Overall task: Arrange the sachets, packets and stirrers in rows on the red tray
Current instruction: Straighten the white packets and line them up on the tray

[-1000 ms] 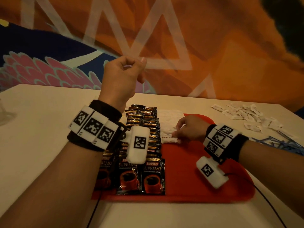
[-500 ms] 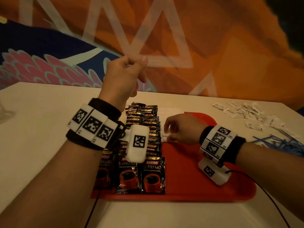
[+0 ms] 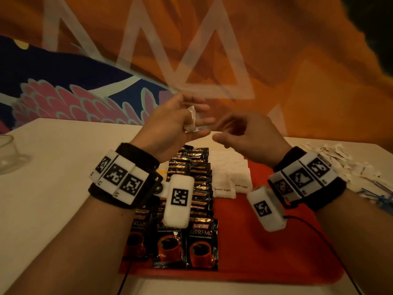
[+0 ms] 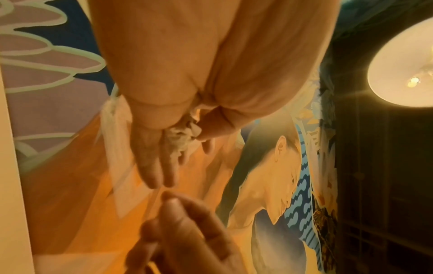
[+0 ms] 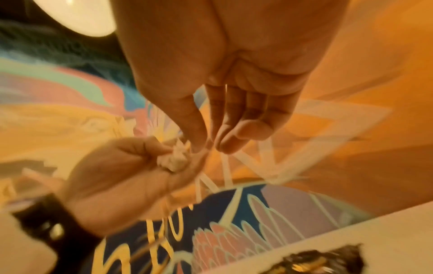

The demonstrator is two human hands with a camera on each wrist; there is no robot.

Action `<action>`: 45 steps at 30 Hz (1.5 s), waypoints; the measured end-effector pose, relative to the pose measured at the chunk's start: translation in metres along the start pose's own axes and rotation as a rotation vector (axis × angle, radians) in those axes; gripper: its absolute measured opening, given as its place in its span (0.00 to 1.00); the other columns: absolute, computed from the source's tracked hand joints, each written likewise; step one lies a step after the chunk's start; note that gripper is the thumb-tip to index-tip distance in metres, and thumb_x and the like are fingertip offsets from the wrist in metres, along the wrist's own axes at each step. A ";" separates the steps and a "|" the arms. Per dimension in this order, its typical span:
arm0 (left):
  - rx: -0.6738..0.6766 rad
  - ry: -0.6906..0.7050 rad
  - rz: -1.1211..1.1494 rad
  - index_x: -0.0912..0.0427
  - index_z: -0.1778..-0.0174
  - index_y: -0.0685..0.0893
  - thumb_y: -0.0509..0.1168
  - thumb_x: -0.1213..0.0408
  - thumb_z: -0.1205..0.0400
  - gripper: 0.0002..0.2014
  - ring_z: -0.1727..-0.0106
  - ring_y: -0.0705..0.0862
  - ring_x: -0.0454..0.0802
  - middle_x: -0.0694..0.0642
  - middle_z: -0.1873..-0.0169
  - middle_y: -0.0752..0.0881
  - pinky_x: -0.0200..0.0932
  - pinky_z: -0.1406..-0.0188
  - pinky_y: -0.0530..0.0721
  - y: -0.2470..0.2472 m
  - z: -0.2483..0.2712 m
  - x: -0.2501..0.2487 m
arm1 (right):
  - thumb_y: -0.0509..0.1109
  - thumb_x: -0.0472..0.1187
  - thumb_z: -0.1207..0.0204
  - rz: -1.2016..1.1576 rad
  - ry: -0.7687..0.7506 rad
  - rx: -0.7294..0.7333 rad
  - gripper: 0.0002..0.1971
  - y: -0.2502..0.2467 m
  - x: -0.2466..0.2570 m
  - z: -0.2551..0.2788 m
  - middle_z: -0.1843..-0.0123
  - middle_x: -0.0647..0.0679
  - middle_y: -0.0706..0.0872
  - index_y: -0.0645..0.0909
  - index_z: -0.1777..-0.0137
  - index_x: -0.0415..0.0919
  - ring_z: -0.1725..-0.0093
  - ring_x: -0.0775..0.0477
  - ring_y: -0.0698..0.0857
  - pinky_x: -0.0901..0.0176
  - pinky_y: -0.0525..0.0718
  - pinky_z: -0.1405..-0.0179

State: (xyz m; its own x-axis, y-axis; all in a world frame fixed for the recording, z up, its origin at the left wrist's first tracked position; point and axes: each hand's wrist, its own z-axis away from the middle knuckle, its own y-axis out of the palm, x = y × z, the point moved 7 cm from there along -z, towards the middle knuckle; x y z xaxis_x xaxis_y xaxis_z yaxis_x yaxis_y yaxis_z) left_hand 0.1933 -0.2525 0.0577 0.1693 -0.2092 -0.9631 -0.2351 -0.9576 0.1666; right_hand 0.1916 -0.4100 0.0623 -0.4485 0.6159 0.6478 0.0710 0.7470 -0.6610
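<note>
On the red tray [image 3: 265,248] I have the coffee packets [image 3: 191,188] lined up at left and a few sugar sachets [image 3: 231,179] beside them. My left hand [image 3: 168,126] holds more sachets [image 3: 191,120]; my right hand [image 3: 248,137] reaches in, fingers narrow and empty. Loose sachets [image 3: 340,158] and stirrers [image 3: 382,199] wait on the counter [image 3: 53,199] at right.

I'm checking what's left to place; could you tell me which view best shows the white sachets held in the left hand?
The right wrist view: the white sachets sit bunched, unobstructed, in the left hand. The left wrist view shows crumpled edges behind the palm; the head view, one edge.
</note>
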 end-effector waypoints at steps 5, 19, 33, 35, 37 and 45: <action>0.044 -0.032 0.038 0.58 0.28 0.77 0.52 0.84 0.19 0.27 0.31 0.83 0.65 0.60 0.28 0.79 0.70 0.29 0.77 0.002 0.000 0.005 | 0.78 0.41 0.25 -0.302 -0.043 -0.095 0.06 0.005 0.017 -0.001 0.59 0.49 0.91 0.86 0.52 0.41 0.62 0.56 0.89 0.68 0.82 0.65; 0.082 -0.065 0.134 0.63 0.28 0.76 0.51 0.84 0.18 0.25 0.37 0.85 0.64 0.66 0.35 0.85 0.64 0.34 0.83 0.010 -0.003 0.015 | 0.74 0.31 0.23 -0.685 0.151 -0.156 0.07 0.024 -0.009 -0.003 0.56 0.47 0.89 0.84 0.61 0.41 0.61 0.48 0.85 0.60 0.77 0.73; -0.234 0.252 -0.241 0.57 0.49 0.82 0.69 0.71 0.17 0.06 0.54 0.92 0.51 0.50 0.71 0.89 0.49 0.54 0.91 -0.006 -0.002 0.004 | 0.65 0.35 0.15 -0.873 0.277 -0.180 0.06 0.013 -0.020 0.000 0.59 0.45 0.90 0.77 0.54 0.41 0.66 0.50 0.89 0.60 0.76 0.73; -0.256 0.290 -0.251 0.56 0.49 0.81 0.69 0.71 0.17 0.06 0.57 0.92 0.49 0.49 0.73 0.88 0.51 0.56 0.92 -0.005 0.000 0.002 | 0.66 0.36 0.16 -0.780 0.202 -0.292 0.05 0.005 -0.021 0.000 0.60 0.50 0.90 0.74 0.53 0.45 0.64 0.49 0.89 0.58 0.79 0.73; -0.270 0.324 -0.252 0.56 0.49 0.79 0.69 0.71 0.17 0.07 0.59 0.92 0.49 0.50 0.73 0.88 0.52 0.56 0.92 -0.006 0.001 0.000 | 0.70 0.36 0.19 -0.679 0.072 -0.362 0.08 -0.003 -0.017 0.001 0.57 0.50 0.89 0.74 0.50 0.49 0.58 0.47 0.90 0.58 0.84 0.69; -0.211 0.369 -0.311 0.55 0.49 0.78 0.68 0.70 0.16 0.07 0.55 0.93 0.52 0.57 0.60 0.93 0.48 0.57 0.92 0.002 0.005 -0.006 | 0.75 0.29 0.25 -0.650 -0.015 -0.203 0.12 0.006 -0.008 -0.001 0.49 0.45 0.92 0.89 0.50 0.47 0.55 0.41 0.88 0.60 0.85 0.63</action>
State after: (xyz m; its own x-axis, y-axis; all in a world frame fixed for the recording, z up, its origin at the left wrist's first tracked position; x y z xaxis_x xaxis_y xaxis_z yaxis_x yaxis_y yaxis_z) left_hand 0.1873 -0.2521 0.0624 0.5353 0.0714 -0.8416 0.0714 -0.9967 -0.0392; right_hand 0.1967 -0.4104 0.0532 -0.4687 0.0232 0.8831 -0.0517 0.9972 -0.0536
